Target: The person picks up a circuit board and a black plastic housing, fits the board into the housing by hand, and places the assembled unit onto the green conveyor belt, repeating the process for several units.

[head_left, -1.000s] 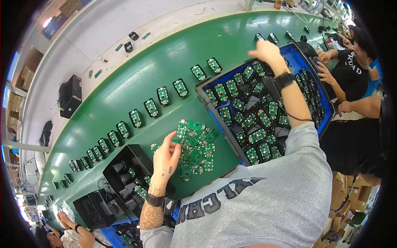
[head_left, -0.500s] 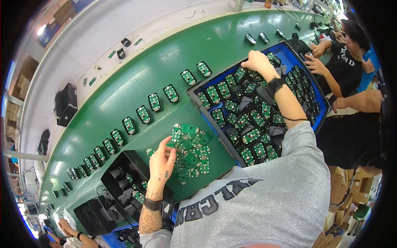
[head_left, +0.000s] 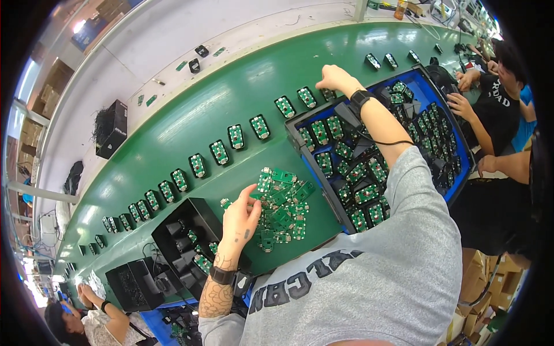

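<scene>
At upper centre, the right hand [head_left: 340, 79] pinches a cased circuit board [head_left: 328, 94], which may tip if the tray rim [head_left: 293, 123] snags it, while the unclenched left hand [head_left: 239, 224] adjoins loose circuit boards [head_left: 283, 217]

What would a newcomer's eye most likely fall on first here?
Probably the loose heap of green boards at the centre, on the green bench. Next, perhaps, the crowded tray to its right, and the row of black cases holding boards, stretching across the bench beyond the heap.
</scene>
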### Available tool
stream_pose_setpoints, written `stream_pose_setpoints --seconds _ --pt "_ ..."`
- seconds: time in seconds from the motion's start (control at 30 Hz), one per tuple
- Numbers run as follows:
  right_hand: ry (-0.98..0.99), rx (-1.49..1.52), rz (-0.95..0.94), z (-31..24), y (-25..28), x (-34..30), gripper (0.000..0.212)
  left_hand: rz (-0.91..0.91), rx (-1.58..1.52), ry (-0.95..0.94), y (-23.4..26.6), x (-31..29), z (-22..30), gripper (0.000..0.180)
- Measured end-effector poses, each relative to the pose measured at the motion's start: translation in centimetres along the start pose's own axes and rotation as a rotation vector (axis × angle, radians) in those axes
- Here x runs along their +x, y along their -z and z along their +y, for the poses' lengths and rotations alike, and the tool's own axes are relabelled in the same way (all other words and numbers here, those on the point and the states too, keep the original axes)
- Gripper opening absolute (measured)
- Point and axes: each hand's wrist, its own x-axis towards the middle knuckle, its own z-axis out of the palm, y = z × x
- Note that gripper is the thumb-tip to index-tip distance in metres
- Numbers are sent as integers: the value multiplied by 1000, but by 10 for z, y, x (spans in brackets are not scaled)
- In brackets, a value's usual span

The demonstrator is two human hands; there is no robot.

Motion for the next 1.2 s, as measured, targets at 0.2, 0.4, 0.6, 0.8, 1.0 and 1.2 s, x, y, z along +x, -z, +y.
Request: stream_pose_setpoints --seconds 0.2,0.4,0.6,0.8,1.0,1.2 --pt "-71 0 166 13 9 -13 47 -2 17 -20 -2 2 1 41" --pt "-158 -45 209 18 65 -99 50 -13 8 -2 -4 1 -2 42" --pt "-179 -44 -3 42 27 -134 56 -29 26 -14 -3 2 1 41" --pt "-189 57 159 58 -14 -133 45 -25 21 -18 -5 4 1 41" --pt "-154 278 270 67 -19 -128 41 -14 12 -18 -6 3 0 40" --pt "87 519 467 77 53 -109 38 -35 29 18 -7 7 2 42"
